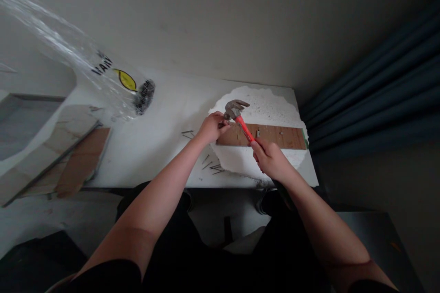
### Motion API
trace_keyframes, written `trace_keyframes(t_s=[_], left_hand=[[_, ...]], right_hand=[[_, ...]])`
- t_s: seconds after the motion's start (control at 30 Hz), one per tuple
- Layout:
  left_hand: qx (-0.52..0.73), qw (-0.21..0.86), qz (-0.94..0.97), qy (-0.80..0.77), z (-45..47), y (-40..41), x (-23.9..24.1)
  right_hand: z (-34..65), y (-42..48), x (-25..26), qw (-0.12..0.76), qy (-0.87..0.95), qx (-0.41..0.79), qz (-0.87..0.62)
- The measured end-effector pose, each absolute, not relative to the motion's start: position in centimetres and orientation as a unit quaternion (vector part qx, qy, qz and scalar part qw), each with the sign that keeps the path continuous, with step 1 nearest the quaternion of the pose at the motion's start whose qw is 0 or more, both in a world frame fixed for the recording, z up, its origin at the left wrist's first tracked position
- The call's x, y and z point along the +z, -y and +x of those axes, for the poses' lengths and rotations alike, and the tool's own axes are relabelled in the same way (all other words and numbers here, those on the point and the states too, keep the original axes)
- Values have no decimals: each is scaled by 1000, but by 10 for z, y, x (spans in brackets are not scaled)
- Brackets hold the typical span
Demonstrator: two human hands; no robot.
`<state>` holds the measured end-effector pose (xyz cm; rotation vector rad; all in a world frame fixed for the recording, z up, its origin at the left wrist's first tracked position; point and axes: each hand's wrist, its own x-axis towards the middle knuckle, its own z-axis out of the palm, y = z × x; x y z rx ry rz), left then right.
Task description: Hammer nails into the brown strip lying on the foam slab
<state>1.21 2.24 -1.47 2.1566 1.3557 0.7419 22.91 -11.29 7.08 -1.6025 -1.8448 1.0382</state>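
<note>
My right hand (270,157) is wrapped round the handle of a claw hammer (244,129) with an orange-red shaft. The hammer's metal head is close beside the fingers of my left hand (212,128); I cannot tell whether they touch. Those fingers are pinched together at the left end of a brown wooden board (268,136), and what they hold is too small to make out. Small metal bits stick up from or lie on the board, which rests on a rough-edged white sheet (264,100).
Several loose nails (215,167) lie on the white table (165,146), left of the sheet. A clear plastic-wrapped roll (127,82) stands at the back left, with wood pieces (82,160) nearer me. A dark curtain (378,77) hangs on the right.
</note>
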Motion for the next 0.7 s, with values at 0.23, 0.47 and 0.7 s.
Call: trace_keyframes(t_s=[0.23, 0.47, 0.7], left_hand=[[293, 296, 744, -523, 6, -25, -10], [330, 327, 707, -533, -8, -31, -6], [312, 317, 714, -541, -2, -30, -9]], right_hand=[[233, 112, 69, 264, 664, 388, -582], [236, 111, 65, 249, 663, 375, -597], [235, 115, 68, 242, 673, 368, -594]])
